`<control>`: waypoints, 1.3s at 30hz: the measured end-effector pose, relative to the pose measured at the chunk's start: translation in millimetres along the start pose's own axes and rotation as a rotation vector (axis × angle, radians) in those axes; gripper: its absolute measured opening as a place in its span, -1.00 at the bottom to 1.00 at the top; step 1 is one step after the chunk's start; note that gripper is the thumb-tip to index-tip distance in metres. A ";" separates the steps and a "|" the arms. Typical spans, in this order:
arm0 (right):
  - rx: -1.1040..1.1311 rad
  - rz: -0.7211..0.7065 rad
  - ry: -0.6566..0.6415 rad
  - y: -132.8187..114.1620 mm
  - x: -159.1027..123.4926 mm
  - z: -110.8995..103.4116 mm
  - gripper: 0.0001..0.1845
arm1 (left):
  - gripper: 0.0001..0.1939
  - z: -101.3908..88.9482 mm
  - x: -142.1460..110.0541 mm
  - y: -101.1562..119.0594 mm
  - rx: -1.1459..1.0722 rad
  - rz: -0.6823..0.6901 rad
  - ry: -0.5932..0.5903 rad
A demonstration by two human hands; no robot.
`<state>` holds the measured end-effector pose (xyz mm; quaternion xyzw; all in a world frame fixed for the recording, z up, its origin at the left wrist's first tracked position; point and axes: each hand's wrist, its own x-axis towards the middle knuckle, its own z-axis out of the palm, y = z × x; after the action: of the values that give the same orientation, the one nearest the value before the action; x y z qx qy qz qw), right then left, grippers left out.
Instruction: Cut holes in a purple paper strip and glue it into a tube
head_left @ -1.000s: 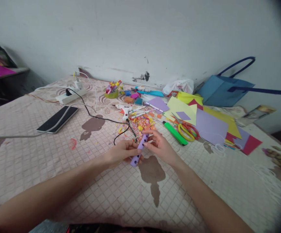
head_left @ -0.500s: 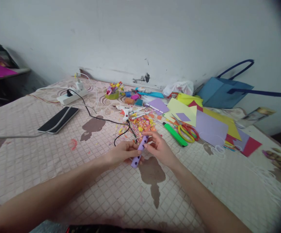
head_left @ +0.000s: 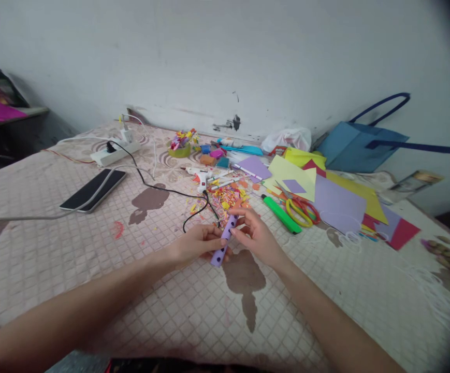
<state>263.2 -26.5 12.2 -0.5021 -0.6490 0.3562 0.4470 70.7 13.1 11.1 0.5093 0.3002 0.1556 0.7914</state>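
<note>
A narrow purple paper strip with several black dots (head_left: pixel 217 257) slants between my two hands above the patterned tablecloth. My left hand (head_left: pixel 199 242) grips its lower middle, thumb on top and fingers partly hidden beneath. Around the upper end, my right hand (head_left: pixel 253 233) is closed, thumb and fingers on the strip's right edge. Just beyond my hands lies a pile of small coloured paper bits (head_left: pixel 228 198). A white glue gun (head_left: pixel 202 178) rests behind it, its black cord looping close to my left hand.
Right of the pile lie a green cutter (head_left: pixel 281 214), scissors (head_left: pixel 300 210) and coloured paper sheets (head_left: pixel 337 202). A phone (head_left: pixel 92 191) and a power strip (head_left: pixel 115 154) with trailing cables are on the left. A blue bag (head_left: pixel 360 147) leans on the wall.
The strip and both hands hold nearly the same pose. The whole view has shifted very slightly.
</note>
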 end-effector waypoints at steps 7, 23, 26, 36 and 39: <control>0.019 -0.014 0.007 1.6 -0.1 0.0 -0.62 | -0.55 -0.2 0.6 -1.8 0.011 0.023 0.003; -0.400 -0.020 0.296 9.3 15.2 -45.7 -0.73 | -0.53 -7.3 2.9 7.8 -0.002 0.074 0.095; -0.616 0.072 0.431 27.5 19.8 -100.9 -0.73 | -0.55 -13.4 6.1 15.6 -0.011 0.106 0.113; -0.968 0.356 0.431 97.7 7.8 -191.1 -0.58 | -0.55 -21.2 6.1 19.3 0.003 0.145 0.059; -0.974 0.368 0.415 104.5 8.9 -191.1 -0.62 | -0.55 -20.5 1.1 18.2 0.013 0.124 0.052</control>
<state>476.4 10.0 -14.9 -0.8152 -0.5386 -0.0189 0.2123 59.6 36.2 21.0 0.5279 0.2893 0.2156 0.7689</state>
